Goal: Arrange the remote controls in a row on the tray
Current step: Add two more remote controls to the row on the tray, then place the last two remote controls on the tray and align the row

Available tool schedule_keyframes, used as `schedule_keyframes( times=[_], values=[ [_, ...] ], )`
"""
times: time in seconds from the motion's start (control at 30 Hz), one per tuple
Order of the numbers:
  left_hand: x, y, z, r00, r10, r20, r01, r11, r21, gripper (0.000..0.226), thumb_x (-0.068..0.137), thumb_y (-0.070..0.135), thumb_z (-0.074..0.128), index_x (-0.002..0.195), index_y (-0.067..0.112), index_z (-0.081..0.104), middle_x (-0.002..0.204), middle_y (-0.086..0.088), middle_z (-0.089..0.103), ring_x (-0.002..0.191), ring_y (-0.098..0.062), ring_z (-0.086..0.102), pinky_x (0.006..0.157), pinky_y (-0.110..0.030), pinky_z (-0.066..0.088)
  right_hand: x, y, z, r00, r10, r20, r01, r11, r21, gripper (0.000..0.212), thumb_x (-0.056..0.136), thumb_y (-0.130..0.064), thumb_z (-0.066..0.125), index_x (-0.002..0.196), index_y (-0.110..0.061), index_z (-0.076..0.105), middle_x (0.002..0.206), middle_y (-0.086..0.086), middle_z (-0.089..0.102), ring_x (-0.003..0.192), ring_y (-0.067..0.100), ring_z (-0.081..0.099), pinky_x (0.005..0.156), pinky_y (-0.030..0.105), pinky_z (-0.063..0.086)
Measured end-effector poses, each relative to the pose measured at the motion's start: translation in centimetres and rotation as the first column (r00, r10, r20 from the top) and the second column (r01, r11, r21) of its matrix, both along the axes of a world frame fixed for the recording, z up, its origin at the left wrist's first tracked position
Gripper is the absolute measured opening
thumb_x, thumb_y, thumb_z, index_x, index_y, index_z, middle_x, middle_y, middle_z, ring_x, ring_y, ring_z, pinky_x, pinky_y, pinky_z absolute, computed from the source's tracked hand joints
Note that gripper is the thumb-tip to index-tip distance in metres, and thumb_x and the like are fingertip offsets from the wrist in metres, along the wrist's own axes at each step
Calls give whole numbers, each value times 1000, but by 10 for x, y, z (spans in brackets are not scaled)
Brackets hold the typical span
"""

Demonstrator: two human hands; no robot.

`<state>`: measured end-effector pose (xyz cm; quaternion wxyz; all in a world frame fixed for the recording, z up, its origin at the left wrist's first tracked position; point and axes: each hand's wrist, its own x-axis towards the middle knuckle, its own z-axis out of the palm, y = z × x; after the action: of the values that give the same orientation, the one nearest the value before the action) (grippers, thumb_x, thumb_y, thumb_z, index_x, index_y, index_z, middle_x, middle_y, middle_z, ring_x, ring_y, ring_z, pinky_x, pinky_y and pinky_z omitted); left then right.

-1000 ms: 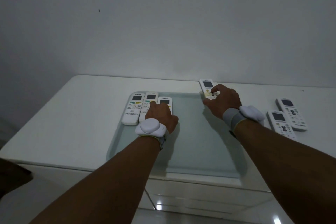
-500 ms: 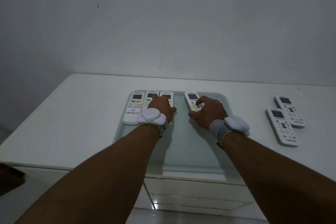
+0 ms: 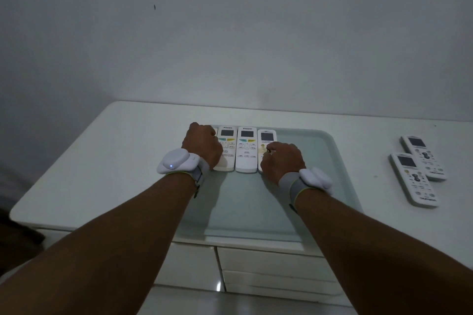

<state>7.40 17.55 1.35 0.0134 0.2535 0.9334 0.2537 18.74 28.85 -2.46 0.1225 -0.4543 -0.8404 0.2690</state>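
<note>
A pale green tray (image 3: 256, 208) lies on a white cabinet top. Along its back left stand several white remotes side by side. My left hand (image 3: 203, 146) lies over the leftmost remote (image 3: 215, 131) and hides nearly all of it, fingers curled on its far end. Beside it are the second remote (image 3: 227, 135) and the third remote (image 3: 247, 147). My right hand (image 3: 282, 161) grips the lower half of a smaller fourth remote (image 3: 267, 135), which rests against the third. Two more remotes (image 3: 422, 156) (image 3: 413, 179) lie on the cabinet, right of the tray.
The white cabinet top (image 3: 128, 151) ends at a wall behind and has drawers (image 3: 268, 261) below its front edge. Both wrists carry white sensor bands. The tray's right half (image 3: 320, 161) holds nothing.
My right hand carried the small remote left from the tray's back right edge to beside the third remote. My left hand shifted from the third remote to the leftmost one.
</note>
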Motion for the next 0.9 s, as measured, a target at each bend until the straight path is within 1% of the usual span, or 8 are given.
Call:
schedule_keyframes(
  times=[0.07, 0.17, 0.23, 0.37, 0.47, 0.6, 0.7, 0.9],
  values=[
    [-1, -4, -1, 1000, -3, -1, 3, 1000, -8, 30, 91, 15, 51, 114, 6, 67, 125, -21, 55, 112, -35, 57, 92, -34, 45, -3, 1, 0, 1000, 5, 6, -5, 1000, -6, 45, 81, -25, 43, 121, -21, 64, 126, 14, 60, 118, 33, 52, 94, 31, 42],
    [3, -4, -1, 1000, -7, 18, 7, 1000, 1, 31, 90, 15, 52, 118, 7, 65, 127, -20, 54, 116, -34, 55, 95, -34, 43, -4, 5, 1, 999, 46, 12, -47, 999, 14, 39, 86, -21, 50, 122, -22, 64, 128, 14, 59, 119, 33, 54, 96, 30, 43],
    [8, 1, 1, 999, -25, 22, 25, 999, 22, 31, 90, 16, 53, 117, 7, 65, 126, -19, 55, 116, -33, 55, 95, -32, 43, 1, 11, 6, 999, 45, -19, -44, 999, 30, 39, 87, -26, 52, 125, -24, 61, 130, 15, 57, 120, 33, 54, 98, 33, 43],
    [25, 27, 6, 993, -110, 32, 108, 993, 51, 31, 90, 20, 53, 115, 10, 67, 122, -15, 62, 114, -28, 57, 94, -30, 43, 24, 40, 22, 996, -42, -73, 45, 998, 49, 38, 89, -33, 50, 125, -22, 59, 130, 16, 55, 122, 34, 51, 100, 35, 42],
    [52, 62, 10, 978, -183, 105, 174, 981, 88, 31, 89, 23, 54, 115, 12, 67, 120, -9, 66, 114, -26, 59, 94, -29, 46, 59, 81, 36, 984, -154, -86, 161, 983, 84, 38, 88, -32, 52, 123, -21, 59, 130, 15, 55, 122, 34, 51, 98, 36, 43],
    [100, 111, 15, 946, -282, 162, 262, 956, 130, 34, 86, 28, 58, 115, 13, 66, 121, -9, 66, 116, -26, 58, 100, -30, 44, 119, 138, 52, 964, -261, -58, 266, 955, 134, 36, 88, -26, 53, 122, -16, 60, 119, 13, 66, 125, 31, 48, 101, 33, 39],
    [144, 145, 12, 900, -388, 199, 363, 920, 151, 39, 84, 32, 61, 117, 11, 65, 120, -9, 66, 116, -25, 58, 99, -31, 46, 165, 172, 60, 943, -331, -21, 330, 932, 149, 35, 89, -23, 53, 121, -11, 61, 128, 12, 63, 128, 31, 47, 106, 33, 34],
    [229, 197, -1, 832, -505, 228, 509, 860, 47, 42, 87, 35, 56, 115, 5, 61, 124, -12, 61, 118, -29, 55, 90, -32, 47, 226, 206, 59, 916, -401, 13, 397, 910, 124, 31, 88, -20, 55, 115, -11, 67, 131, 12, 61, 123, 33, 54, 102, 32, 40]
  ],
)
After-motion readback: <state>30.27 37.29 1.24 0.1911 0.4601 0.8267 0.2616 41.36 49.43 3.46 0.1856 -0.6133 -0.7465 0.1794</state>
